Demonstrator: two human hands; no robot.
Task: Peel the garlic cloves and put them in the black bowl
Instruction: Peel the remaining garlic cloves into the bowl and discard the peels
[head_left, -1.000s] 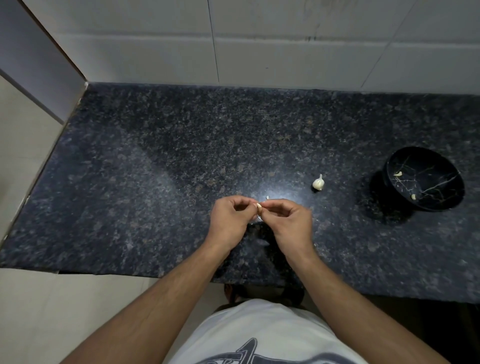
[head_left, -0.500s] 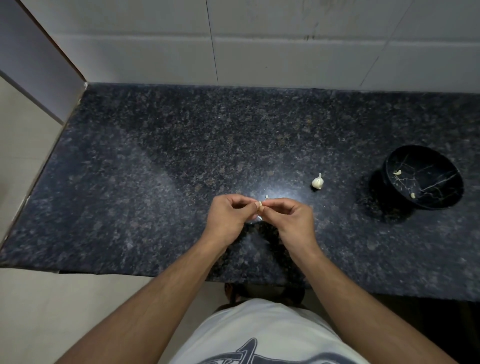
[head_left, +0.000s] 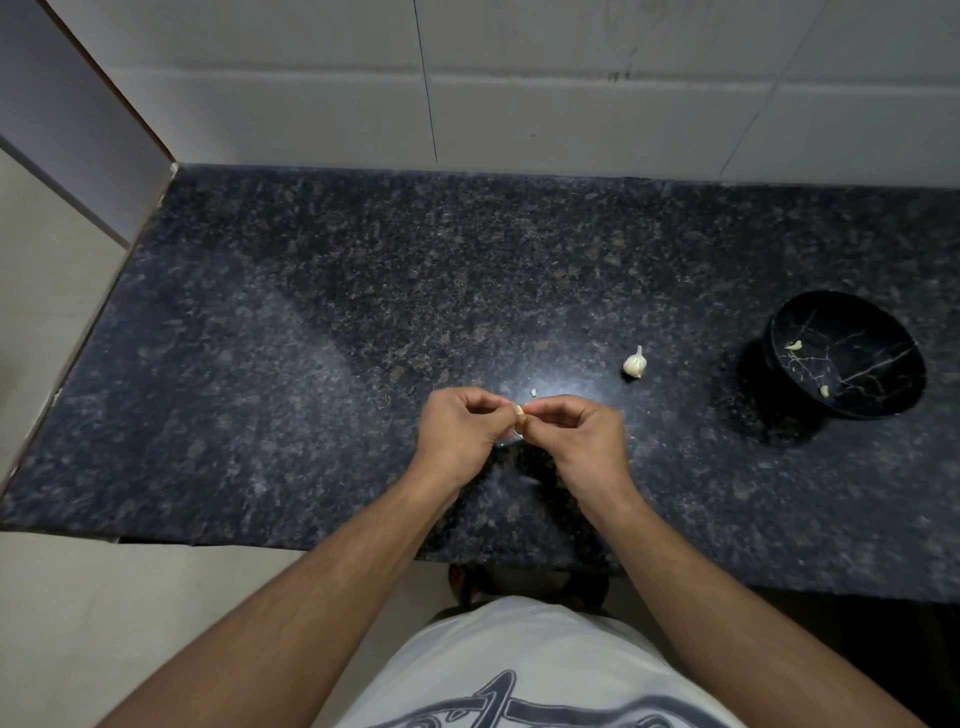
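Observation:
My left hand (head_left: 460, 434) and my right hand (head_left: 582, 434) meet above the near middle of the dark granite counter (head_left: 311, 338). Both pinch one small garlic clove (head_left: 519, 414) between their fingertips; most of the clove is hidden by the fingers. A small garlic bulb (head_left: 635, 362) stands on the counter to the right of my hands. Farther right sits the black bowl (head_left: 878, 410) with pale veining, and two peeled cloves (head_left: 793, 345) lie inside it.
A tiny scrap of garlic skin (head_left: 533, 392) lies on the counter just beyond my hands. A white tiled wall (head_left: 519, 104) backs the counter. The counter's left edge meets a pale wall and floor; its front edge runs close to my body.
My hands stay together on the clove in nearly the same spot, with small finger movements only. The bulb and the bowl have not moved.

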